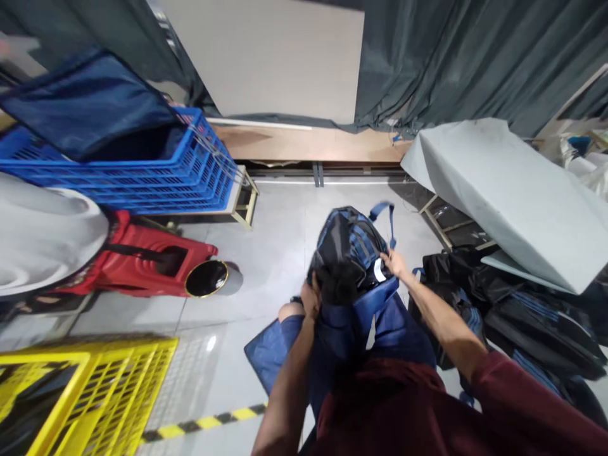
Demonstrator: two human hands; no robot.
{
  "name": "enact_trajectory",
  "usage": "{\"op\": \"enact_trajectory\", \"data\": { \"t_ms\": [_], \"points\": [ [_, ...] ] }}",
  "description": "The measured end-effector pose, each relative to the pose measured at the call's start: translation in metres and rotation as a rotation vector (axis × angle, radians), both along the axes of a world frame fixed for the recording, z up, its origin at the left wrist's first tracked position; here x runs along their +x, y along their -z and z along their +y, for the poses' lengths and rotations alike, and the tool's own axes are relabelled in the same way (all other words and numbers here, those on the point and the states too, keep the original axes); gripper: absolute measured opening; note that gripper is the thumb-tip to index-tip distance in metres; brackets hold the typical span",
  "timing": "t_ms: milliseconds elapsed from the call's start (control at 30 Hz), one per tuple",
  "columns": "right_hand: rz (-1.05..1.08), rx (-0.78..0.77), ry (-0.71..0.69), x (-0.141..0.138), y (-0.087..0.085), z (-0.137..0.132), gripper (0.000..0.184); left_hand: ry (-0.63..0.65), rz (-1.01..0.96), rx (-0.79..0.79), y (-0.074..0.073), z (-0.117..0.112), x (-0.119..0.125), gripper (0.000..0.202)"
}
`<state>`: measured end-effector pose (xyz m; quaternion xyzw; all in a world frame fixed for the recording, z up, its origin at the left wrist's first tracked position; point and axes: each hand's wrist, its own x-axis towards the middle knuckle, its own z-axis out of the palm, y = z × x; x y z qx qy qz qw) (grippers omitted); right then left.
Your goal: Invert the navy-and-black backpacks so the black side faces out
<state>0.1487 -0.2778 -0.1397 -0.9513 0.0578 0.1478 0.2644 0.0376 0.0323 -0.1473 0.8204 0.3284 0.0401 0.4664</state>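
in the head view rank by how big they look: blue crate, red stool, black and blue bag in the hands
1. blue crate
2. red stool
3. bag
Stool and bag look close in size, and the bag is nearer the camera, so their order is unsure.

Looks to me like a storeroom or packing area of a small workshop, not a home. I see a bare tiled floor (280, 253) with yellow-and-black hazard tape (209, 423) across it. Stackable plastic crates: a blue crate (156, 177) on a low metal frame, a yellow crate (90, 386) near me. Dark curtains (475, 57) hang along the wall as screening. A heap of identical black-and-blue bags (517, 323) lies on the floor at right, beside a grey-covered bench (513, 196).
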Motion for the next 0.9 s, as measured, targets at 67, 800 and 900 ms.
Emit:
{"op": "enact_trajectory", "data": {
  "t_ms": [67,800,900],
  "points": [
    [0.035,-0.045,0.024,-0.009,0.031,0.010,0.025,0.029,0.028,-0.038,0.019,-0.012,0.002,0.040],
    [-0.504,0.071,-0.281,-0.028,-0.194,-0.054,0.055,0.480,-0.368,0.155,-0.097,-0.021,-0.031,0.094],
    [-0.508,0.064,-0.362,-0.054,-0.256,-0.059,0.058,0.399,-0.326,0.174,-0.117,0.002,-0.060,0.094]
  ]
}}
